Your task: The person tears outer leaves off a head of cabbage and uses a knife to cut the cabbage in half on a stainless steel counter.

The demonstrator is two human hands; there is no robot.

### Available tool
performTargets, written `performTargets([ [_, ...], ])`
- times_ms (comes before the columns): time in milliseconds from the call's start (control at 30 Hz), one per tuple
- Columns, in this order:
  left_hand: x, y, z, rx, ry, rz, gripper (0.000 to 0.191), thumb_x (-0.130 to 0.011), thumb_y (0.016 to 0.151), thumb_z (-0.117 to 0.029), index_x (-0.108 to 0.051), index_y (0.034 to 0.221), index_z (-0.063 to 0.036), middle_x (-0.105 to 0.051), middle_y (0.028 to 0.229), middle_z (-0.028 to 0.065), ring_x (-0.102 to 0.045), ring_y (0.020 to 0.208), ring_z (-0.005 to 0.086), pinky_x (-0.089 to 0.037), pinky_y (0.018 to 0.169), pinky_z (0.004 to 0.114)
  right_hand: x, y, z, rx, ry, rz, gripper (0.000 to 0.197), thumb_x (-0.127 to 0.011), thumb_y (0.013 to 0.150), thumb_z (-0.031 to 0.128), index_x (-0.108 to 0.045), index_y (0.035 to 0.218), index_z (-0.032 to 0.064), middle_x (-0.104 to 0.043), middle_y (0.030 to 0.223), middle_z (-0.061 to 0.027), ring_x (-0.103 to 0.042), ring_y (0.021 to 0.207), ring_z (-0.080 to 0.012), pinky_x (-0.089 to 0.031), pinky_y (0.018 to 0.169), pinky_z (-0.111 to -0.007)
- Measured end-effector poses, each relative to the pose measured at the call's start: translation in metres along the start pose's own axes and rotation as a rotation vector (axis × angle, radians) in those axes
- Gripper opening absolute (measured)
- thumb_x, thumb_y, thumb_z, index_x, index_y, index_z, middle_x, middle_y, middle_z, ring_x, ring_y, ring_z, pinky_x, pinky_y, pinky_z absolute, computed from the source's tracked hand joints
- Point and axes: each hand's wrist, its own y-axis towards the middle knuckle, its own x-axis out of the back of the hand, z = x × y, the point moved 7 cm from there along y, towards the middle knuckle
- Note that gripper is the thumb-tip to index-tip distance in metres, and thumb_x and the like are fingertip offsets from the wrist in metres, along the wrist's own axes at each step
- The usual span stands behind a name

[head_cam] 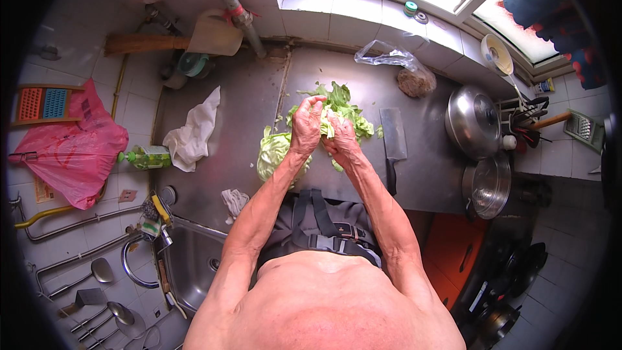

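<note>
My right hand (341, 135) grips a pale green cabbage leaf piece (327, 126) above the steel counter. Close beside it, my left hand (306, 125) has curved fingers against the leaf's left side; whether it also pinches the leaf is hidden. Beyond both hands spreads a loose pile of torn green leaves (340, 97). A partly stripped cabbage head (274, 155) sits left of my left wrist, partly behind the forearm. To the right of the leaves lies a cleaver (393, 131) with a black handle pointing towards me.
A white cloth (194, 131) and a green-labelled bottle (146, 157) lie on the left, above a steel sink (194, 262). At the back right is a plastic bag with a brown lump (416, 82). A lidded pot (471, 121) and a steel basin (488, 187) stand at right.
</note>
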Motion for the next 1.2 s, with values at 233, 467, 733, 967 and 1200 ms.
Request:
performTargets([
  [233, 0.016, 0.007, -0.036, 0.049, 0.061, -0.130, 0.020, -0.059, 0.110, -0.021, -0.068, 0.111, -0.0027, -0.061, 0.078, -0.0008, -0.047, 0.065, 0.0054, -0.043, 0.060, 0.026, 0.026, 0.007, -0.026, -0.057, 0.423, -0.263, 0.024, -0.059, 0.109, 0.036, -0.058, 0.106, 0.0123, -0.056, 0.076, -0.0016, -0.039, 0.045, -0.0090, -0.031, 0.037, -0.024],
  [467, 0.041, 0.025, 0.022, 0.007, 0.655, 0.183, 0.040, -0.065, 0.103, -0.038, -0.075, 0.115, -0.0006, -0.075, 0.112, 0.0196, -0.073, 0.100, 0.0400, -0.056, 0.088, 0.047, 0.061, 0.018, 0.005, 0.168, -0.717, -0.339, 0.059, -0.070, 0.100, 0.044, -0.054, 0.140, 0.0026, -0.064, 0.117, -0.0121, -0.068, 0.086, -0.0180, -0.057, 0.057, -0.030],
  [733, 0.101, 0.002, 0.004, 0.032, 0.630, 0.015, 0.034, -0.068, 0.101, -0.030, -0.075, 0.118, -0.0012, -0.074, 0.121, 0.0191, -0.072, 0.110, 0.0362, -0.056, 0.097, 0.041, 0.058, -0.004, 0.013, 0.388, -1.065, -0.388, 0.050, -0.067, 0.100, 0.023, -0.058, 0.145, 0.0029, -0.055, 0.150, -0.0253, -0.077, 0.098, -0.0310, -0.063, 0.078, -0.036],
  [967, 0.139, -0.097, 0.029, 0.210, 0.842, -0.057, 0.103, -0.085, 0.083, -0.054, -0.041, 0.153, 0.0064, -0.052, 0.149, 0.0309, -0.053, 0.138, 0.0436, -0.045, 0.114, 0.046, -0.003, -0.017, -0.055, 0.188, -1.131, 0.029, 0.062, -0.065, 0.102, 0.047, -0.055, 0.148, 0.0065, -0.061, 0.143, -0.0242, -0.067, 0.123, -0.0363, -0.055, 0.100, -0.044],
  [1200, 0.145, -0.104, 0.049, 0.195, 0.638, -0.048, 0.121, -0.093, 0.072, -0.054, -0.031, 0.159, 0.0031, -0.050, 0.149, 0.0318, -0.051, 0.139, 0.0436, -0.044, 0.116, 0.048, -0.014, 0.000, -0.095, 0.168, -1.150, 0.040, 0.055, -0.053, 0.107, 0.050, -0.054, 0.150, 0.0159, -0.062, 0.131, -0.0254, -0.062, 0.122, -0.0426, -0.048, 0.105, -0.050],
])
